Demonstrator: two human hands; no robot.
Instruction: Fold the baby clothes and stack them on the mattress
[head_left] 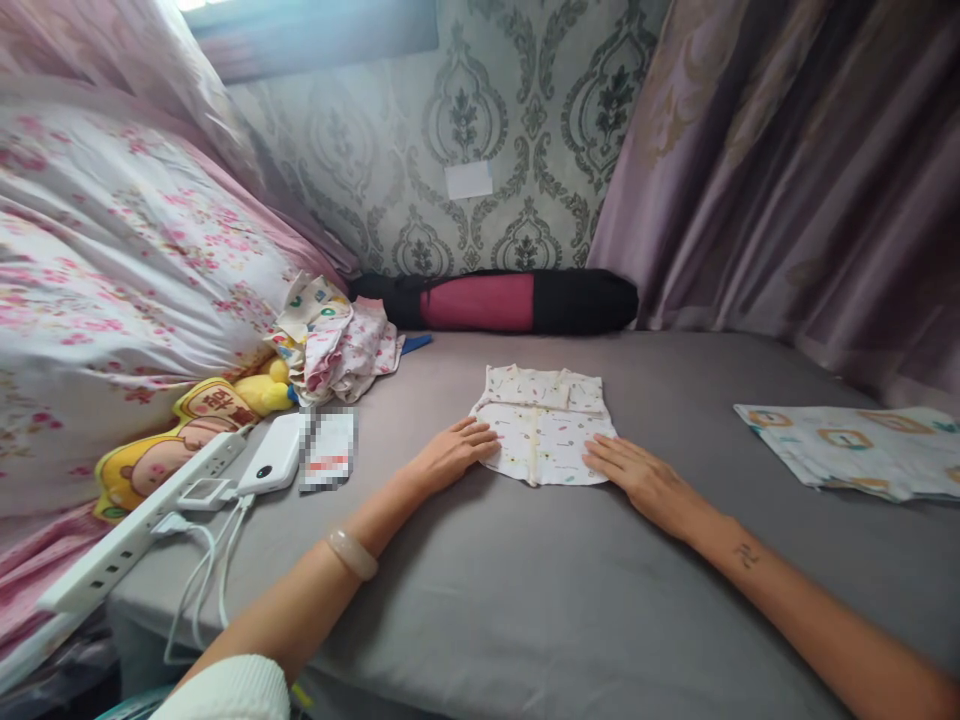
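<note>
A small white printed baby shirt (566,440) lies flat on the grey bed sheet (585,590), its upper part folded over and a pale yellow trim running down its middle. My left hand (457,453) rests on the garment's left edge with the fingers stretched out flat. On the opposite edge lies my right hand (637,476), palm down, its fingers extended over the cloth. Neither hand grips the fabric.
Crumpled baby clothes (349,345) lie at the back left, beside a yellow plush toy (262,390). A white power strip (142,530) with cables and a power bank (274,455) are nearer. At right lies a folded printed cloth (855,450); a black-and-pink bag (480,302) lies along the wall.
</note>
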